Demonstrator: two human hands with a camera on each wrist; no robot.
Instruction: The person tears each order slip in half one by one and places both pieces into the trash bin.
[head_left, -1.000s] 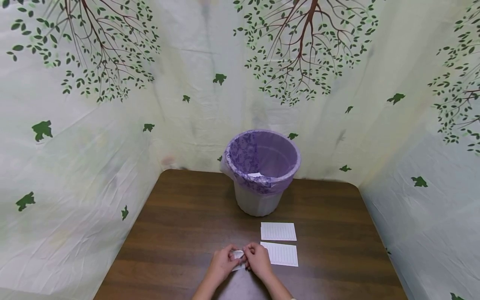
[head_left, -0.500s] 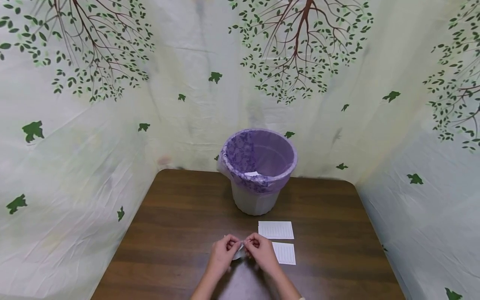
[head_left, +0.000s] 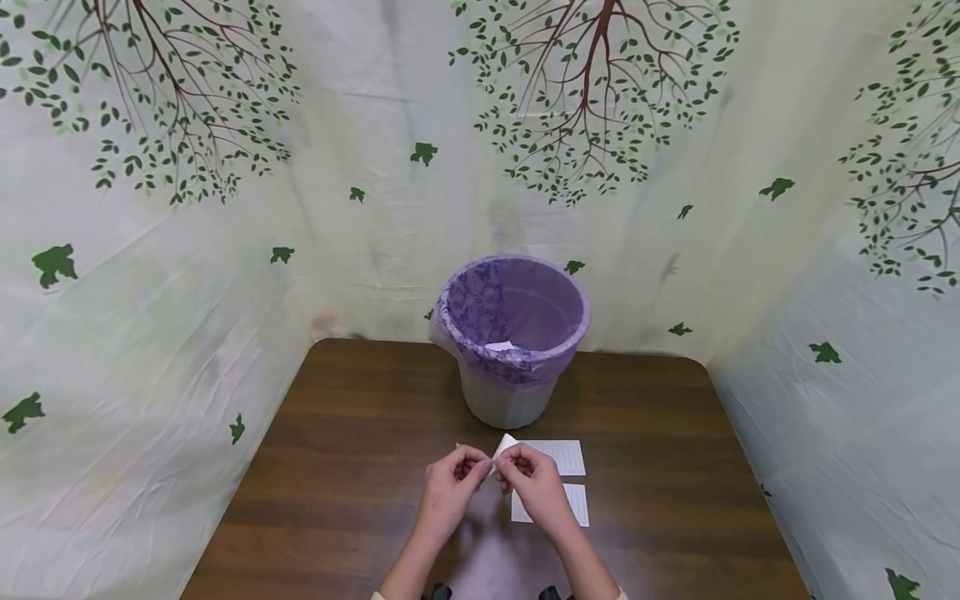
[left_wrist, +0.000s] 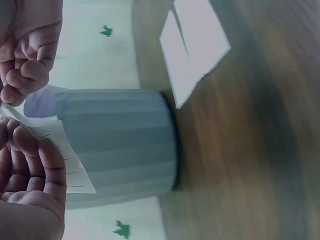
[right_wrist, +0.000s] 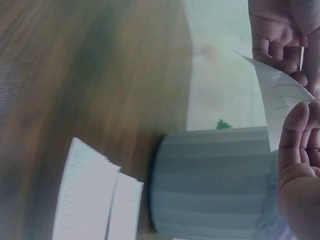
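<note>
A small sheet of lined paper is held up above the table between my two hands. My left hand pinches one part of it between thumb and fingers. Close beside it, my right hand pinches the same sheet, the fingertips of both hands nearly meeting. Only a white corner shows in the head view; the wrist views show more of its ruled face, slightly bent. Two lined cards, a far card and a near card, lie flat under and right of my right hand, which partly covers them.
Beyond the hands a pale ribbed wastebasket stands on the brown wooden table. A purple patterned bag lines it, with a white piece of paper inside. Leaf-printed cloth hangs around the table.
Both hands have risen and moved forward, away from the body, with the lined paper still pinched between them. A white corner now points up past the right fingers. The view has shifted slightly.
</note>
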